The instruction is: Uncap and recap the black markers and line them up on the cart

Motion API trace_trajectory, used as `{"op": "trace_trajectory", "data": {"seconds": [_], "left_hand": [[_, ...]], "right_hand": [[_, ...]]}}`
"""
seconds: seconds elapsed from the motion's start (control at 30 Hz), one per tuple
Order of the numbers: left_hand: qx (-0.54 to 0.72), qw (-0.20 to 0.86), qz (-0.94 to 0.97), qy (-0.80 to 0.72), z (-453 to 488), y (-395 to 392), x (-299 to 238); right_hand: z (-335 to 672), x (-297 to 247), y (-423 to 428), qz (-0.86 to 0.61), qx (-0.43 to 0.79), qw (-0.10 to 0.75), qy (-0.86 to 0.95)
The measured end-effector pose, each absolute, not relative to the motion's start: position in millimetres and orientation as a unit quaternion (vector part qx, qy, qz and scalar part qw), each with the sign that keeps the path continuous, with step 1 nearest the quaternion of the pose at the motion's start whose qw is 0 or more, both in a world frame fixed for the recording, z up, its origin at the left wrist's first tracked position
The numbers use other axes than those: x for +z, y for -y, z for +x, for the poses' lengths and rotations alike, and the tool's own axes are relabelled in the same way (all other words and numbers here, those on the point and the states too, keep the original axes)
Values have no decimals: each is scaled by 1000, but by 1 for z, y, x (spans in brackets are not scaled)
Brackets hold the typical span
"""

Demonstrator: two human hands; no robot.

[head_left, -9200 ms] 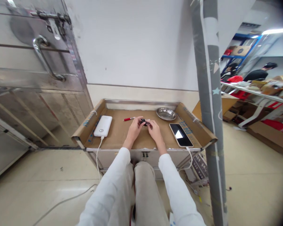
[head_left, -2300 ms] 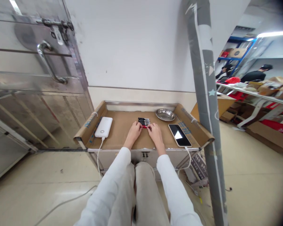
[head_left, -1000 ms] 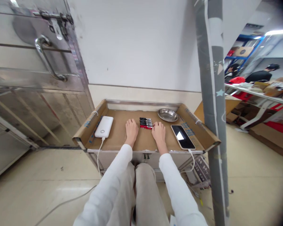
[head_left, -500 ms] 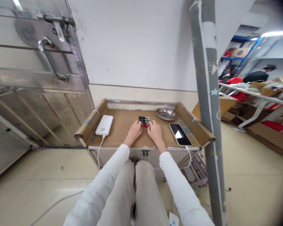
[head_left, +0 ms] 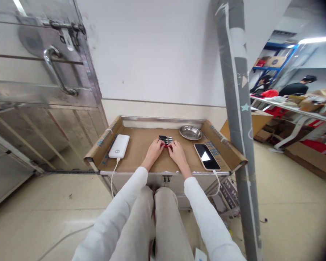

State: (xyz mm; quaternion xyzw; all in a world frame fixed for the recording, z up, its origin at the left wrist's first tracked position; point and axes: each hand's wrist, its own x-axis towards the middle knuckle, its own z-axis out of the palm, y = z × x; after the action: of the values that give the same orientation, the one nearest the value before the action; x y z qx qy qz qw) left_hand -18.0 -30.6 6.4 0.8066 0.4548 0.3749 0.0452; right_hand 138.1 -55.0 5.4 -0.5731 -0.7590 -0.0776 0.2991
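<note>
Several black pens (head_left: 165,138) lie side by side across the middle of the cardboard-covered cart top (head_left: 141,132). On their near side is a red pen (head_left: 166,145), mostly hidden by my fingers. My left hand (head_left: 153,151) has its fingertips closed on the red pen's left end. At the right end, my right hand (head_left: 177,152) pinches the same pen. Both wrists rest low over the cart's front part, and the pen appears to lie level, close to the cardboard.
A white power bank (head_left: 119,146) with a cable lies at left. On the right are a round steel dish (head_left: 190,132) and a phone (head_left: 207,157) with a cable plugged in. A tall wrapped pole (head_left: 237,108) stands beside the cart. Two people sit in the right background.
My right hand has drawn slightly left, and its fingers have closed in on the red pen. My left hand stays at the other end. The view has shifted slightly.
</note>
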Motion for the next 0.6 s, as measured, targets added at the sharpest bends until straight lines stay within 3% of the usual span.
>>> {"op": "trace_trajectory", "data": {"seconds": [0.23, 0.6], "left_hand": [[407, 97, 797, -435, -14, 19, 11], [436, 134, 809, -371, -17, 22, 14]], "right_hand": [[135, 14, 46, -589, -106, 306, 740], [140, 14, 48, -552, -22, 392, 736]]}}
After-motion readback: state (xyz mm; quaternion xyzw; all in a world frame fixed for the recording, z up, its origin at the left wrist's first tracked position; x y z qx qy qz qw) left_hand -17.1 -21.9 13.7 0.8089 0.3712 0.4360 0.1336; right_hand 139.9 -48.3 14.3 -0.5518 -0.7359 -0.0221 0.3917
